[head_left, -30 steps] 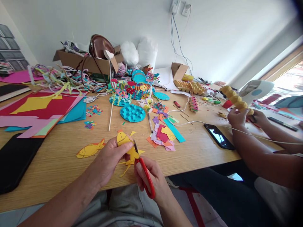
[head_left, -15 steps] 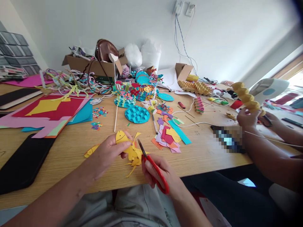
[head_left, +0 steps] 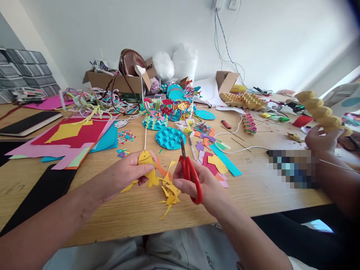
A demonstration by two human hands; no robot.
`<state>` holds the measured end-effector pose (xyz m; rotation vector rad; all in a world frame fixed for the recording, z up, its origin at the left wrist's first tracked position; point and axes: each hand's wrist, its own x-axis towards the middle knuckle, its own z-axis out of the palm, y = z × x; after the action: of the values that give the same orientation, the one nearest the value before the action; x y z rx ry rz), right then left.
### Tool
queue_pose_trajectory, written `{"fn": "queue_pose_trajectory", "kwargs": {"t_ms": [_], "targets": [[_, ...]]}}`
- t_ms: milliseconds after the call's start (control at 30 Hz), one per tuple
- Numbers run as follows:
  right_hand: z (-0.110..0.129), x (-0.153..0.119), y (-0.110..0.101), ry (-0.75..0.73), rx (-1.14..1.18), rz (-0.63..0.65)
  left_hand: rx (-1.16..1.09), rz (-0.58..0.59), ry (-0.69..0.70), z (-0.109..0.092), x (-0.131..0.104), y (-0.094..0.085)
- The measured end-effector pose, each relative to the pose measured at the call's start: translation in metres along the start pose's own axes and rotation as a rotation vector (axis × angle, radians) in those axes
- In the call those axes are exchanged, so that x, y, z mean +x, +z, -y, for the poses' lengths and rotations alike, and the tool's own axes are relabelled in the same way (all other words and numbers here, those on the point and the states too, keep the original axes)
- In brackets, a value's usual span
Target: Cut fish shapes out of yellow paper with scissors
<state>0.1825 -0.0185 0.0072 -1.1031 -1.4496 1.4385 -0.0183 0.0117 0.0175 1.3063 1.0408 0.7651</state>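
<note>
A yellow paper fish [head_left: 146, 157] with a drawn eye is pinched between the thumb and fingers of my left hand [head_left: 135, 170], above the wooden table. My right hand [head_left: 197, 178] grips the red-handled scissors [head_left: 194, 183], their blades pointing up and away, apart from the fish. Yellow paper scraps [head_left: 170, 195] lie on the table between my two hands. Another yellow paper piece [head_left: 129, 186] is partly hidden beneath my left hand.
Coloured paper sheets [head_left: 67, 135] lie at the left. A turquoise wavy disc [head_left: 169, 138] and stacked paper pieces [head_left: 215, 163] lie beyond my hands. At the right, a person's hand [head_left: 323, 140] holds a yellow wavy strip [head_left: 317, 108]. A brown box [head_left: 107, 80] stands behind.
The scissors have moved up and now point more upright, away from the fish. My left hand holds the fish more upright, and the yellow scraps lie apart from it. The view has shifted left.
</note>
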Motion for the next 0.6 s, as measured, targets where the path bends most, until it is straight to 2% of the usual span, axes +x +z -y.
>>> {"fn": "queue_pose_trajectory", "kwargs": {"t_ms": [167, 333, 467, 600], "targets": [[0.016, 0.025, 0.010, -0.004, 0.021, -0.002, 0.045, 0.027, -0.024, -0.009, 0.011, 0.002], [0.018, 0.045, 0.012, -0.030, 0.035, 0.036, 0.167, 0.049, -0.043, -0.011, 0.024, -0.005], [0.017, 0.056, 0.010, -0.007, 0.091, -0.006, 0.212, 0.094, -0.061, -0.016, 0.037, -0.010], [0.018, 0.062, 0.005, -0.004, 0.104, -0.059, 0.223, 0.095, -0.007, -0.027, 0.051, -0.006]]}}
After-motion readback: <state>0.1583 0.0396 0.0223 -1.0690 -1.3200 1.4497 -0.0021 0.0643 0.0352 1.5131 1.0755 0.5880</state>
